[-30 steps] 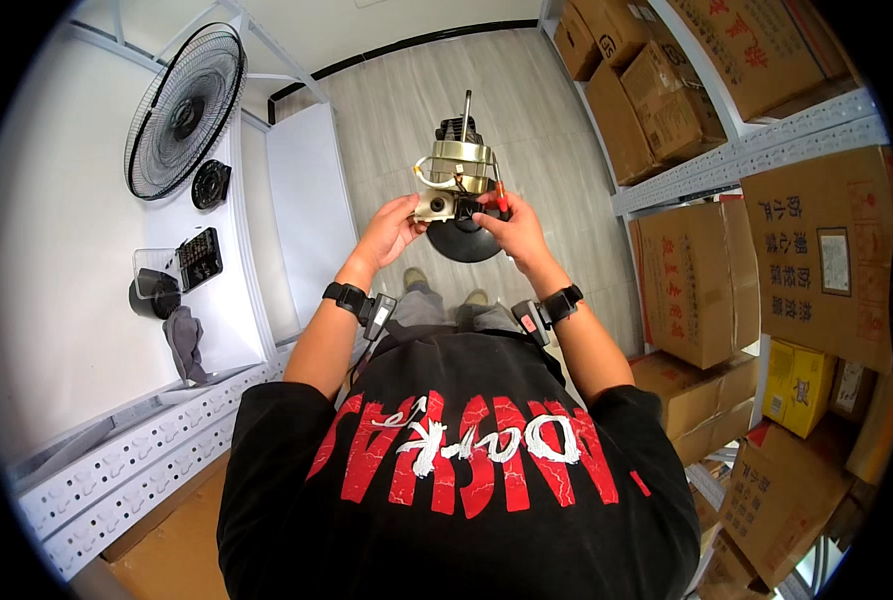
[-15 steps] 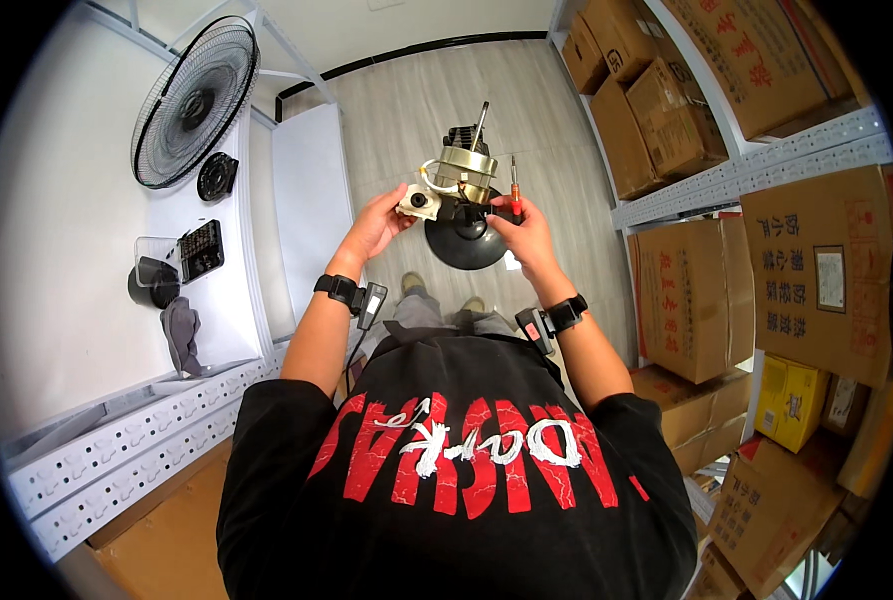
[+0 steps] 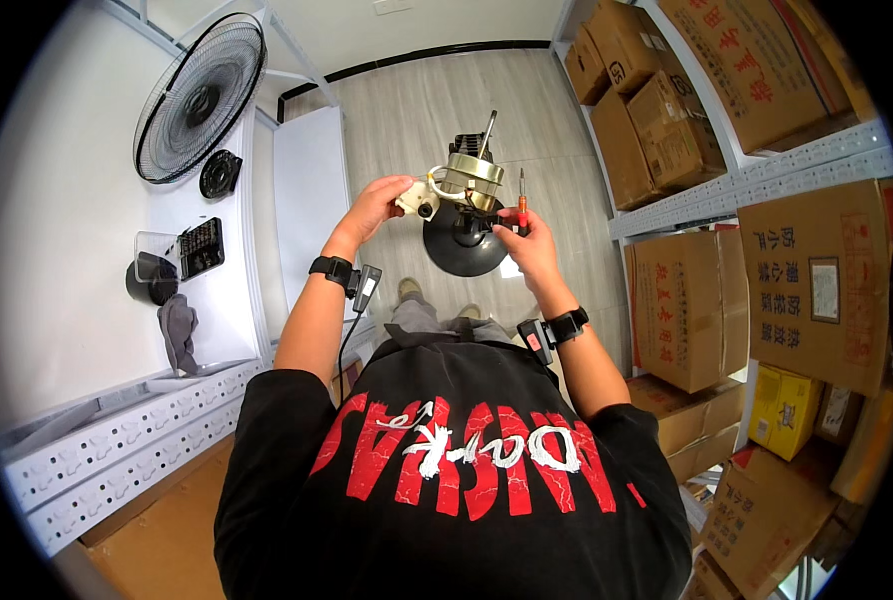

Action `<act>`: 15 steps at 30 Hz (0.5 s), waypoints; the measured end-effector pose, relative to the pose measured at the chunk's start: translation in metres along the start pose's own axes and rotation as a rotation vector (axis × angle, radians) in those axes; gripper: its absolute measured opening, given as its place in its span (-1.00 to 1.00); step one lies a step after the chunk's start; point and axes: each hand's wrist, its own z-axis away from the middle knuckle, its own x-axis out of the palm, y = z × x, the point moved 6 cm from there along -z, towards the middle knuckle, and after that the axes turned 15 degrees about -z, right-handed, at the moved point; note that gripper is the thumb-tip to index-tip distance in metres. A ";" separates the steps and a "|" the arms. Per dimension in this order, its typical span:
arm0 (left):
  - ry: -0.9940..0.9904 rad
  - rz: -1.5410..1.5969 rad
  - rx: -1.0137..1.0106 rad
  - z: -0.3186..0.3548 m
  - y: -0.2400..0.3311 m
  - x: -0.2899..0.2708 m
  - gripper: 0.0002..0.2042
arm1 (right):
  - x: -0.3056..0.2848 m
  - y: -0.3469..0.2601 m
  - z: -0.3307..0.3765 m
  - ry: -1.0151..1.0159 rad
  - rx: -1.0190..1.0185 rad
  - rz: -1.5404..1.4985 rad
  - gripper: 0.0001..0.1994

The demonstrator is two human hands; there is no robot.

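My left hand (image 3: 372,212) grips a cream plastic piece with a dark round hole (image 3: 414,201), beside the motor. A white cable (image 3: 437,180) loops from the brass-coloured fan motor (image 3: 479,172) near this piece. The motor's metal shaft (image 3: 489,135) points up and away, and the motor stands above a round black base (image 3: 459,255). In my right hand (image 3: 529,245) is a screwdriver with a red handle (image 3: 523,207), its tip pointing away from me. The thumb and fingers of that hand are near the dark bracket under the motor.
On the white shelf at left lie a fan grille (image 3: 202,105), a black round part (image 3: 221,174), a black tray (image 3: 202,250), a dark cup (image 3: 151,281) and a grey cloth (image 3: 179,335). Cardboard boxes (image 3: 687,310) fill the right-hand shelves, with a yellow box (image 3: 784,410) among them.
The cream piece has turned in my left hand, its hole now lower and to the right. The motor and the screwdriver have shifted slightly right and nearer.
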 end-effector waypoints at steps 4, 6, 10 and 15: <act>-0.046 -0.083 0.054 -0.001 -0.012 0.004 -0.59 | 0.003 -0.006 0.002 0.001 0.047 0.015 -0.74; -0.041 -0.114 0.061 0.001 -0.014 0.005 -0.57 | 0.003 -0.005 0.001 0.006 0.041 0.002 -0.74; -0.020 -0.115 0.067 0.006 -0.015 0.011 -0.55 | -0.001 0.000 -0.004 0.014 -0.025 0.047 -0.75; -0.071 -0.201 0.084 0.015 -0.008 0.016 -0.55 | -0.002 -0.001 -0.001 0.029 0.051 0.059 -0.74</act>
